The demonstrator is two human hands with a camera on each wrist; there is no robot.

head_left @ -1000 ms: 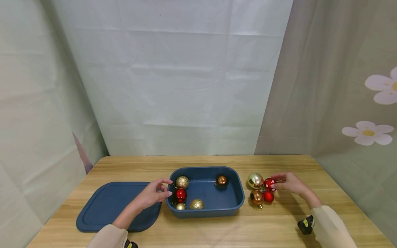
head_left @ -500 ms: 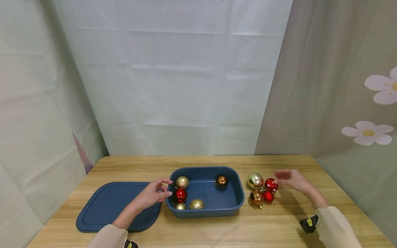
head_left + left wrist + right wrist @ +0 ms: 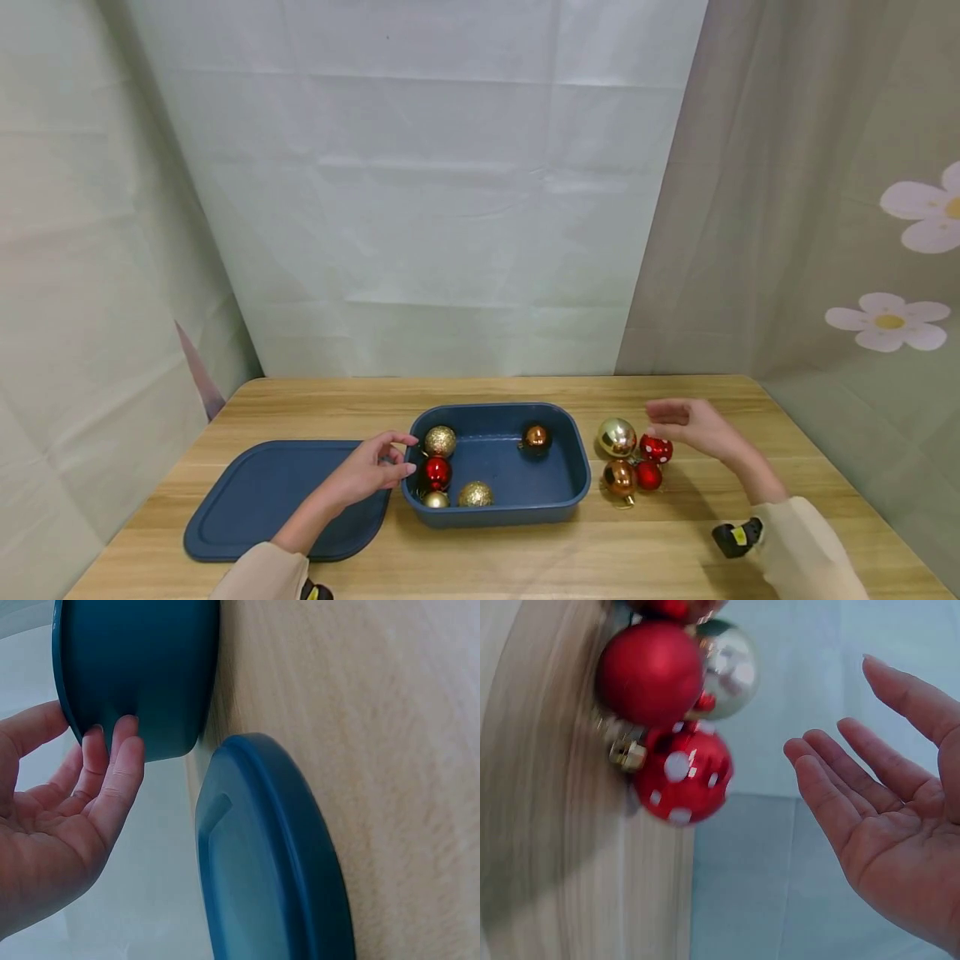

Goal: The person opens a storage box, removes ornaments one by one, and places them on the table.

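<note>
Currently the left hand steadies the blue container, fingers touching its wall; the right hand, fingers spread and empty, hovers above the spotted red ornament beside it; next move: a firm pinch.

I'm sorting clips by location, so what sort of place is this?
Probably a staged recording corner, not a lived-in room: a wooden table closed in by hung fabric backdrops, one printed with flowers. On it stand a blue box and loose baubles.
</note>
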